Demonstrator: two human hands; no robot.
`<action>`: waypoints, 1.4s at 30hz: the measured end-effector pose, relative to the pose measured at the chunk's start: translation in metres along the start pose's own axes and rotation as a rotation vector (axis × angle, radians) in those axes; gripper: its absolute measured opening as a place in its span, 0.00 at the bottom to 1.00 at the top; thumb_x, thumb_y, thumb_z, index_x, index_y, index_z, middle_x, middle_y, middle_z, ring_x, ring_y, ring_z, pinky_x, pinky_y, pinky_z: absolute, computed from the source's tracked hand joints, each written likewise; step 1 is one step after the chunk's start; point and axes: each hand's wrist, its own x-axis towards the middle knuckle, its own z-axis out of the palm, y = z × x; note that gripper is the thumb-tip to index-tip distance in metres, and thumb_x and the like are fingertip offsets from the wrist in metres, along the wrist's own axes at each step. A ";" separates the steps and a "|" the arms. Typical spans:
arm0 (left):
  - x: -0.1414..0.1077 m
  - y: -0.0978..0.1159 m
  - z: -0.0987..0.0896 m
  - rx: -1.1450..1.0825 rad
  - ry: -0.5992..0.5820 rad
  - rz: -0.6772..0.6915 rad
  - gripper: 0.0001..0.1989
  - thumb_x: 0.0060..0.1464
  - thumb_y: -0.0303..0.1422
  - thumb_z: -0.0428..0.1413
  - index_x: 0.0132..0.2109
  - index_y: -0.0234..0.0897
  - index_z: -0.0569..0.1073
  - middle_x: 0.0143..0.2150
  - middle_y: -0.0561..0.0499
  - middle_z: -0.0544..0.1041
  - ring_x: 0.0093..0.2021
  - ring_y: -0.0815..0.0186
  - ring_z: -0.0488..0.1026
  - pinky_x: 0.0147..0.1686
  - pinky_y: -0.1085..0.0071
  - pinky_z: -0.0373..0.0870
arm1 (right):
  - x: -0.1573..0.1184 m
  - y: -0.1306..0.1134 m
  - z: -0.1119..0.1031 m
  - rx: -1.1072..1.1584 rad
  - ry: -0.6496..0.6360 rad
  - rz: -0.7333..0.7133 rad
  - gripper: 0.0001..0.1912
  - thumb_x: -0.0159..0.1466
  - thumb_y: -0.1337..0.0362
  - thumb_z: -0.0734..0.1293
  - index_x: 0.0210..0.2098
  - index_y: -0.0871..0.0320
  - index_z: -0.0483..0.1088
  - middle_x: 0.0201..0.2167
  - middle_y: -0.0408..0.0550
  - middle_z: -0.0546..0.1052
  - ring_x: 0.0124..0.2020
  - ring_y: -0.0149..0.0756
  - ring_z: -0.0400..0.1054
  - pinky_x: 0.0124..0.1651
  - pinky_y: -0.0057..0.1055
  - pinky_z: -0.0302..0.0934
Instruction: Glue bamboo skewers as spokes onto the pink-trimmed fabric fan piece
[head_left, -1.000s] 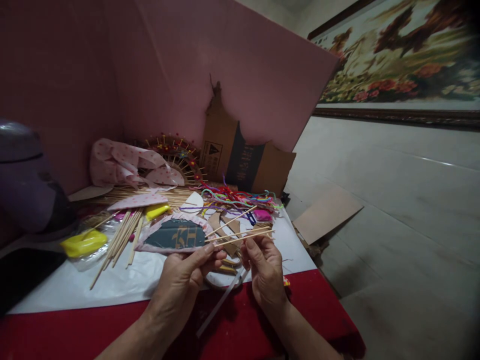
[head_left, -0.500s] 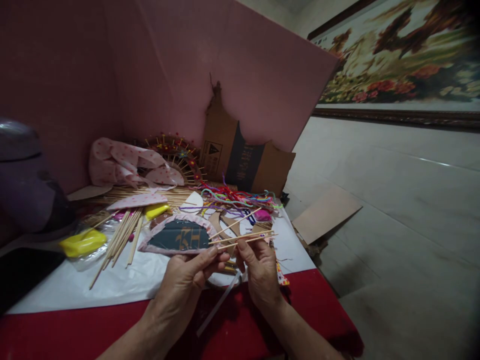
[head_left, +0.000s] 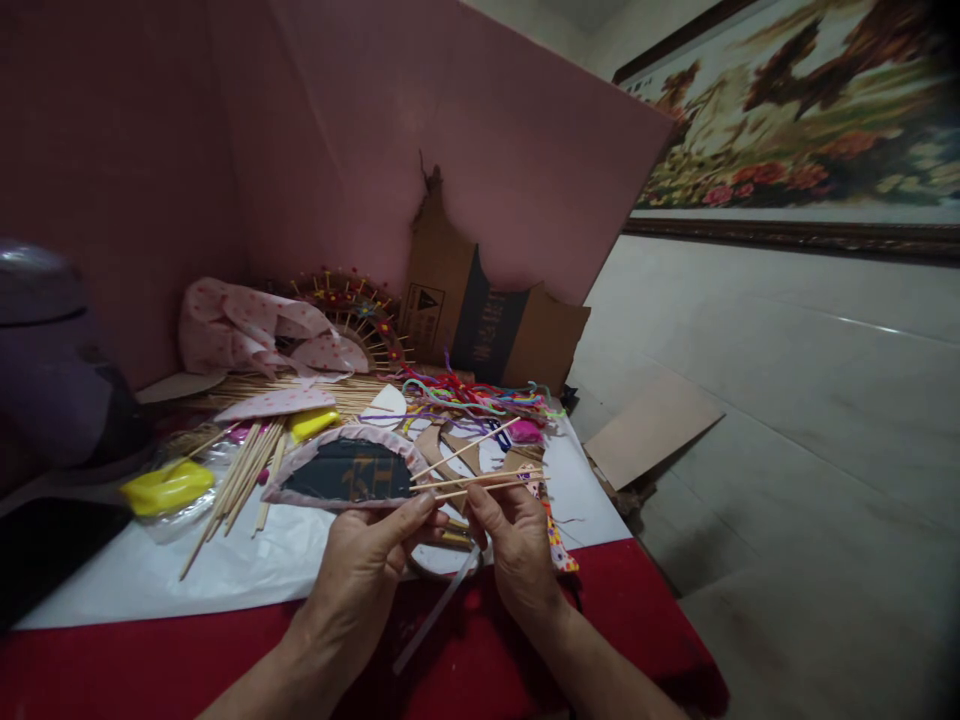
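Observation:
My left hand [head_left: 367, 560] pinches the lower right edge of a leaf-shaped cardboard piece [head_left: 341, 472], dark in the middle with a pink fabric rim. Three thin wooden sticks [head_left: 469, 447] fan out to the right from the piece's right end. The fingers of my right hand [head_left: 517, 545] are closed on the lower sticks, while the top one slants up free of them. Below my right hand's fingers a translucent strip [head_left: 437, 612] slants down over the red cloth; what holds its upper end is hidden.
Loose sticks [head_left: 238, 478], yellow packets [head_left: 169, 490] and coloured pipe cleaners [head_left: 480, 392] lie on white sheeting [head_left: 247, 570]. Torn cardboard [head_left: 491, 325] stands behind. A purple container [head_left: 56, 370] and a dark flat object [head_left: 56, 550] are at left.
The leaf-shaped piece and the sticks have shifted slightly left with my left hand. My right hand has moved a little left along the sticks.

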 end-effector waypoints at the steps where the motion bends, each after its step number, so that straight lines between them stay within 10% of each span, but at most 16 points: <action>1: 0.000 0.001 0.000 0.002 -0.004 0.006 0.06 0.37 0.25 0.65 0.28 0.27 0.77 0.26 0.46 0.79 0.25 0.68 0.74 0.29 0.74 0.72 | 0.000 0.000 0.000 -0.003 -0.007 -0.001 0.07 0.56 0.61 0.69 0.29 0.59 0.70 0.20 0.38 0.67 0.19 0.22 0.54 0.21 0.22 0.50; 17: 0.004 0.033 0.001 -0.006 0.016 0.258 0.04 0.37 0.24 0.64 0.27 0.29 0.78 0.26 0.48 0.79 0.27 0.68 0.74 0.30 0.76 0.72 | 0.015 -0.020 -0.022 -0.003 0.232 0.056 0.13 0.60 0.54 0.62 0.28 0.58 0.63 0.19 0.38 0.66 0.16 0.24 0.54 0.17 0.20 0.45; 25: 0.006 0.072 0.013 -0.012 -0.011 0.392 0.02 0.39 0.23 0.62 0.26 0.30 0.78 0.27 0.49 0.80 0.30 0.68 0.75 0.33 0.75 0.73 | 0.005 -0.026 -0.008 -1.049 -0.456 -0.195 0.08 0.56 0.74 0.61 0.33 0.58 0.69 0.33 0.48 0.72 0.35 0.36 0.65 0.40 0.33 0.57; 30: 0.008 0.070 0.003 -0.009 -0.037 0.370 0.02 0.39 0.22 0.62 0.26 0.29 0.78 0.27 0.48 0.80 0.29 0.68 0.75 0.33 0.75 0.74 | 0.021 -0.016 0.012 -1.332 -0.718 -0.162 0.14 0.49 0.74 0.64 0.36 0.59 0.67 0.33 0.51 0.72 0.33 0.39 0.65 0.33 0.31 0.56; 42: 0.019 0.089 -0.022 0.032 0.000 0.348 0.03 0.39 0.21 0.61 0.27 0.28 0.78 0.29 0.46 0.81 0.30 0.66 0.76 0.34 0.74 0.75 | 0.064 -0.021 -0.004 -0.557 -0.695 0.413 0.26 0.43 0.74 0.68 0.43 0.57 0.67 0.21 0.35 0.69 0.17 0.24 0.59 0.16 0.19 0.49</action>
